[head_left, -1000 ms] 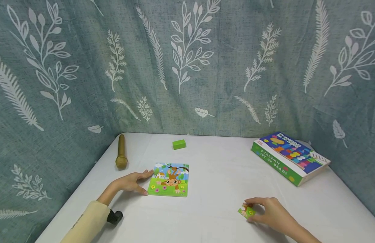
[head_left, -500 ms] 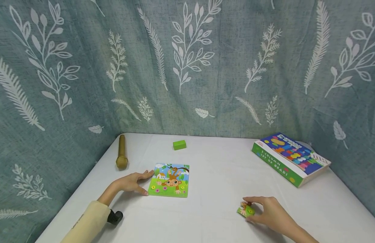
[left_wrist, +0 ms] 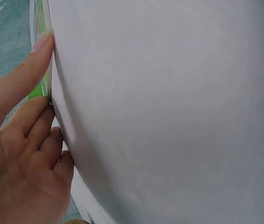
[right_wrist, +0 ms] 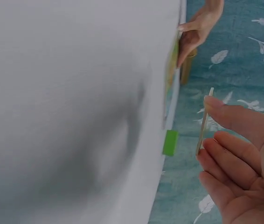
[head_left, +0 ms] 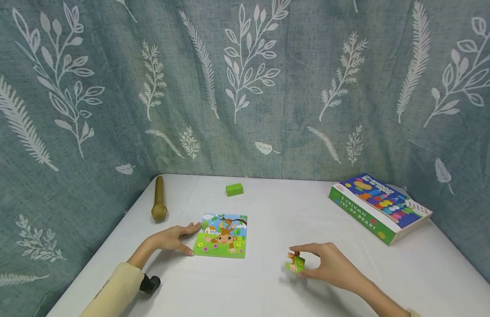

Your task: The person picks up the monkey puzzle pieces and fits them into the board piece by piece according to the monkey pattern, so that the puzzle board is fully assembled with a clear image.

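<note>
A square puzzle board [head_left: 225, 235] with a monkey picture lies on the white table, left of centre. My left hand [head_left: 171, 237] rests at its left edge, the thumb near the lower corner and the other fingers higher up. In the left wrist view the thumb [left_wrist: 36, 58] touches the board's rim. My right hand [head_left: 328, 266] pinches a small puzzle piece [head_left: 295, 263] between thumb and fingers, tilted above the table to the right of the board. It shows green grass, a yellow flower and a brown and pink part. Edge-on, the piece [right_wrist: 204, 126] looks thin in the right wrist view.
A green block [head_left: 234, 189] lies behind the board. A gold-brown microphone-shaped thing [head_left: 159, 200] lies at the back left. On the right stands a bead-set box [head_left: 380, 207]. A patterned blue-green curtain [head_left: 245, 88] hangs behind the table.
My right hand has lifted the puzzle piece and carried it left, closer to the board. My left hand and the board have stayed in place.
</note>
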{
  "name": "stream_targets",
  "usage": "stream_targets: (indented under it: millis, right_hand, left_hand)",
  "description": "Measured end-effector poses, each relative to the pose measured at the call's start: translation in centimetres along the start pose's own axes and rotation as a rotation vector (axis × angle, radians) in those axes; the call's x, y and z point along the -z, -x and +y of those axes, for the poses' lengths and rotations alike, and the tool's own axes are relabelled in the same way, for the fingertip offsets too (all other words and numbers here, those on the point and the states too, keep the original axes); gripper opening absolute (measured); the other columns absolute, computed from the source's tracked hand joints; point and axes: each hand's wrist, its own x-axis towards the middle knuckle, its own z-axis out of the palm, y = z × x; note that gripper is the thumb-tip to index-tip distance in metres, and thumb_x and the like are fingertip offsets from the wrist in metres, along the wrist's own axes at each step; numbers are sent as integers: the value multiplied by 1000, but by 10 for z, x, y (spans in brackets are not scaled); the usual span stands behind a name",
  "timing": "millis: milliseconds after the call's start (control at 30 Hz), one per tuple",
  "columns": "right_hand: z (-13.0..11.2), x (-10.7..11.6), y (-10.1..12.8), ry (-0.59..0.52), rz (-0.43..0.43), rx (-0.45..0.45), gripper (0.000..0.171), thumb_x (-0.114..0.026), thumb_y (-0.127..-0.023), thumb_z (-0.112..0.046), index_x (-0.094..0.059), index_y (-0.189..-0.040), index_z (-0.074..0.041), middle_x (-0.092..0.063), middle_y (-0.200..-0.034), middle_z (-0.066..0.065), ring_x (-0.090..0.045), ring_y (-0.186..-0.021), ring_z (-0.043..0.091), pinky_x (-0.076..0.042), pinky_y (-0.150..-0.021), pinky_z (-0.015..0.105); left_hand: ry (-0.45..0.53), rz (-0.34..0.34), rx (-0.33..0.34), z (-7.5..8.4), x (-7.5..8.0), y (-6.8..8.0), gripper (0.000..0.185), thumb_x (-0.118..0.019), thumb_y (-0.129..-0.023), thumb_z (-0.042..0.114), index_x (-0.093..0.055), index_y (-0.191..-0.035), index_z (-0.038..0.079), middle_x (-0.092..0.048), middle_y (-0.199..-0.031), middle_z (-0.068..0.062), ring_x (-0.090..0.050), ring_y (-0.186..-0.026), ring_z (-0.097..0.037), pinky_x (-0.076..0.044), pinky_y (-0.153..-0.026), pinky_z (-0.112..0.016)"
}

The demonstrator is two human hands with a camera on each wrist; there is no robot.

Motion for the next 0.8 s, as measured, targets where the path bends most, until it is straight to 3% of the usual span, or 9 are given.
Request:
stream_targets:
  millis: [533, 800]
  right_hand:
    - [-33, -22, -69, -75, -21, 137, 52, -77, -69, -23, -59, -118, -21, -62, -110, -10, -54, -106, 6, -45, -86, 33]
    - [-36, -41, -96, -77, -38, 181, 52, -78, -68, -20, -60, -117, -19, -62, -112, -4, -55, -105, 8, -46, -83, 32]
  left_hand:
    - [-2, 1, 10, 2, 0, 0, 90, -76, -68, 32, -28, -141, 11, -19, -146, -11, -12, -134, -30, -11, -105, -52]
    - [3, -5, -1, 1, 0, 0, 90, -76, -69, 31, -27, -141, 9, -19, -146, -12, -11, -134, -32, -11, -104, -52]
